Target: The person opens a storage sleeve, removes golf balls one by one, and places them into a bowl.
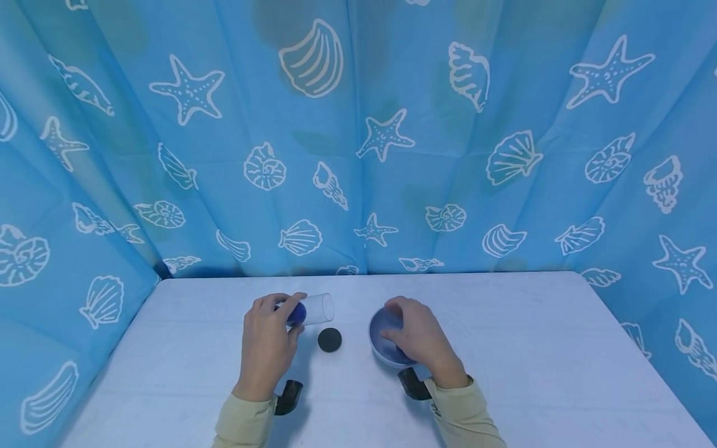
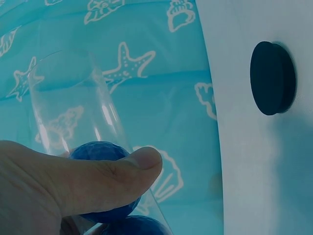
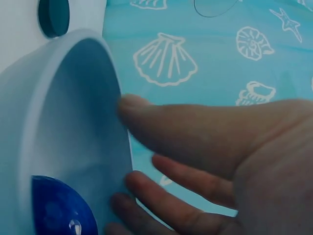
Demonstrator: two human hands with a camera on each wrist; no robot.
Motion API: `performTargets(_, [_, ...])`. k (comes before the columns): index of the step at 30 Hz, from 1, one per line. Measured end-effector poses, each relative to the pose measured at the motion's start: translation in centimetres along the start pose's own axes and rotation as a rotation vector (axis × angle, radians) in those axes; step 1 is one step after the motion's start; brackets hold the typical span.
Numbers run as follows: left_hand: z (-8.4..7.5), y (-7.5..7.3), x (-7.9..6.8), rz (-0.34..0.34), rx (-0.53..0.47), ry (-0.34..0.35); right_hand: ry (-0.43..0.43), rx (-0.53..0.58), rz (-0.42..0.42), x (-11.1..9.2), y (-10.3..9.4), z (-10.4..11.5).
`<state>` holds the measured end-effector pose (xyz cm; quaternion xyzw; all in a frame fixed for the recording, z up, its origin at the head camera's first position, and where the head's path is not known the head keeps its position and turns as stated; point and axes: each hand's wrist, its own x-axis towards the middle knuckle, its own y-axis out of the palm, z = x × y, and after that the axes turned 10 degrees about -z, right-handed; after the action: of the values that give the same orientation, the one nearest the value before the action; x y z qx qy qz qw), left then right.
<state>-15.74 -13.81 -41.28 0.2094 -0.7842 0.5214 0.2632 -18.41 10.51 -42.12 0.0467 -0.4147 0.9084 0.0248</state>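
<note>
My left hand grips a clear cylindrical container, tilted over the table with its far end pointing right. Inside it are dark blue balls; two show in the left wrist view, partly hidden behind the thumb. My right hand is over a grey-blue bowl, thumb and fingers spread apart with nothing between them. Another blue ball, shiny, lies inside the bowl, below the fingertips in the right wrist view. A round black lid rests flat on the table between the two hands.
The white table extends to both sides of the hands. Behind it hangs a blue curtain with white shell and starfish prints. Black curved pieces stick out at both wrists, beside beige sleeves.
</note>
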Motion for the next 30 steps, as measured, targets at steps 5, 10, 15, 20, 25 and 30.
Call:
performTargets(5, [0.1, 0.2, 0.0, -0.003, 0.003, 0.007, -0.037, 0.055, -0.069, 0.1, 0.1, 0.4])
performTargets(10, [0.0, 0.2, 0.0, -0.008, 0.002, 0.013, -0.030, 0.140, -0.092, -0.1, 0.4, 1.0])
performTargets(15, [0.0, 0.1, 0.0, -0.001, 0.004, 0.011, -0.042, 0.202, -0.122, -0.1, 0.6, 1.3])
performTargets(20, [-0.2, 0.1, 0.0, 0.005, 0.002, 0.009, -0.068, 0.260, -0.168, -0.1, 0.8, 1.3])
performTargets(25, [-0.3, 0.2, -0.1, 0.010, 0.004, 0.010, -0.067, 0.293, -0.197, -0.3, 1.3, 1.8])
performTargets(30, [-0.4, 0.3, -0.1, 0.010, 0.008, 0.012, -0.066, 0.346, -0.209, -0.6, 1.8, 2.3])
